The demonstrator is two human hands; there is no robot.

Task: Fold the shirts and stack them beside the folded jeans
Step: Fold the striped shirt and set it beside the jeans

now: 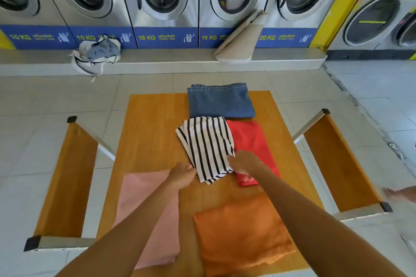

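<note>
1. A square wooden table (153,119) with a smooth, honey-coloured grain fills the centre; a matching bench (67,177) with metal-edged ends stands at 9 o'clock and another bench (337,164) at 3 o'clock.
2. The folded jeans (220,101), thick blue denim in a neat rectangle with a stitched hem, lie at 12 o'clock on the table's far edge.
3. The striped shirt (207,148), thin black-and-white fabric, partly folded and wrinkled, lies at the table's centre, just beside the jeans and overlapping the red shirt (249,141) at 2 o'clock.
4. The left hand (183,174) has its fingers curled, pinching the striped shirt's near left edge.
5. The right hand (244,162) pinches the near right edge, fingers closed on the cloth.
6. A flat pink shirt (146,204) lies at 7 o'clock; an orange shirt (243,236), coarser in weave, at 5 o'clock.
</note>
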